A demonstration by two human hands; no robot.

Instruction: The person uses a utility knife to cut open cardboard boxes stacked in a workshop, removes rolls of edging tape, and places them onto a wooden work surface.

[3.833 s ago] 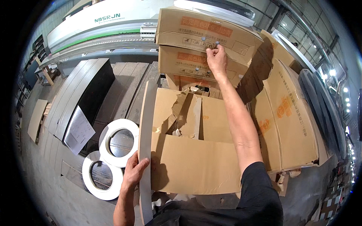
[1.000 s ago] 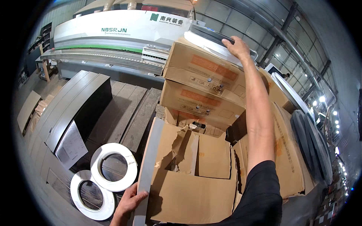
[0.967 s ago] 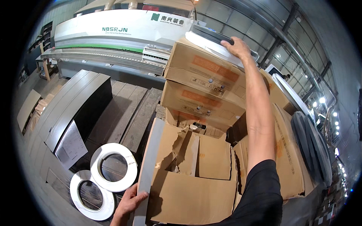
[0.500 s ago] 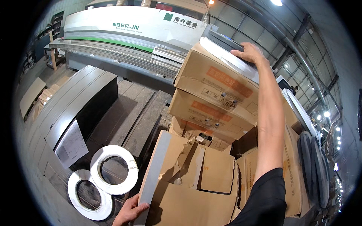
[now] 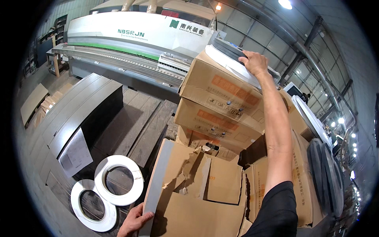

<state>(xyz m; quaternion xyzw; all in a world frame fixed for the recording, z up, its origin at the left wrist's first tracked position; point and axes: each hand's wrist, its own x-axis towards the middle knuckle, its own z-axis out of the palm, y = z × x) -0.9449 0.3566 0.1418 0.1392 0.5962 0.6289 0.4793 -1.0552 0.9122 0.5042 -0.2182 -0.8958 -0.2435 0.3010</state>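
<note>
My right hand (image 5: 254, 64) reaches up to the top of a stack of cardboard boxes (image 5: 221, 87). Its fingers close over the edge of a dark grey roll of edge banding (image 5: 225, 46), which lies on a white roll (image 5: 231, 65). Low on the left, my left hand (image 5: 136, 221) grips the grey-taped edge of a torn, open cardboard box (image 5: 197, 207), with the thumb on the near side; the other fingers are partly hidden. Beside that hand lie two white rolls of edge banding, one (image 5: 136, 190) overlapping the other (image 5: 107, 219).
Grey panels (image 5: 85, 98) are stacked at left with a paper sheet (image 5: 77, 158) on them. A long white-and-green machine (image 5: 138, 27) spans the back. On the right stand more boxes (image 5: 304, 177), dark rolls (image 5: 323, 177) and white rolls (image 5: 312, 116).
My right hand has shifted slightly left in the picture along with the boxes and rolls, as the view has turned a little. My left hand keeps its hold on the box edge.
</note>
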